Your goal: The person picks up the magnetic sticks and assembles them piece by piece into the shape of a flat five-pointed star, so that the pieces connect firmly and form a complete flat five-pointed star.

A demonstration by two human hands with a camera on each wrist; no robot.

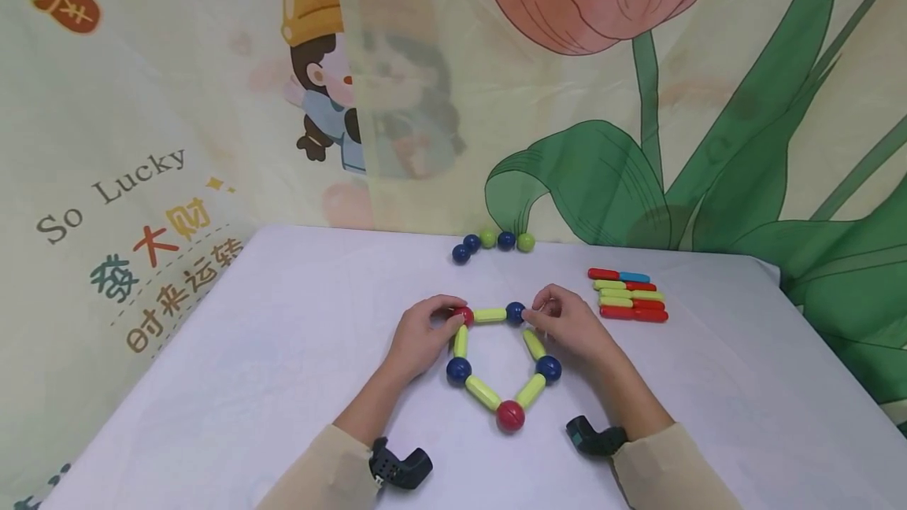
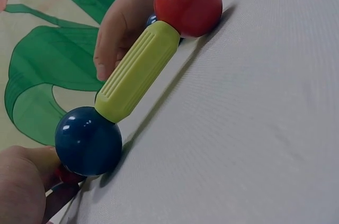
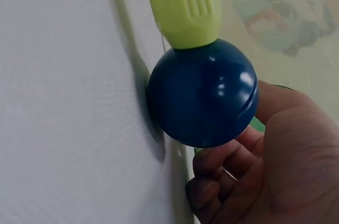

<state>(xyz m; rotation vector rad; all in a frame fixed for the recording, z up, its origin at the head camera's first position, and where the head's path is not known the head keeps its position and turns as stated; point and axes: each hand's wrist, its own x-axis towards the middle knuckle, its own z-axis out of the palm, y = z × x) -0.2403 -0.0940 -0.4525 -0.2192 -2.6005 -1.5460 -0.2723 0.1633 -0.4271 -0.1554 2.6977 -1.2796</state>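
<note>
Bright green magnetic-type rods and balls form a five-sided ring on the white table. At its far left corner my left hand (image 1: 420, 335) grips a red ball (image 1: 464, 316) between thumb and fingers. A green rod (image 1: 490, 315) joins that ball to a blue ball (image 1: 516, 312), which my right hand (image 1: 569, 327) pinches at its right side. Just below that ball, the tip of another green rod (image 1: 534, 344) stands slightly apart from it. In the right wrist view a nearer blue ball (image 3: 204, 94) partly hides the thumb and curled fingers.
Nearest me in the ring lies a red ball (image 1: 510, 416). Several blue and green balls (image 1: 488, 238) line the table's far edge. Red, green and blue rods (image 1: 633, 304) lie in a stack of rows at the right. A printed cloth (image 1: 425, 203) hangs behind the table.
</note>
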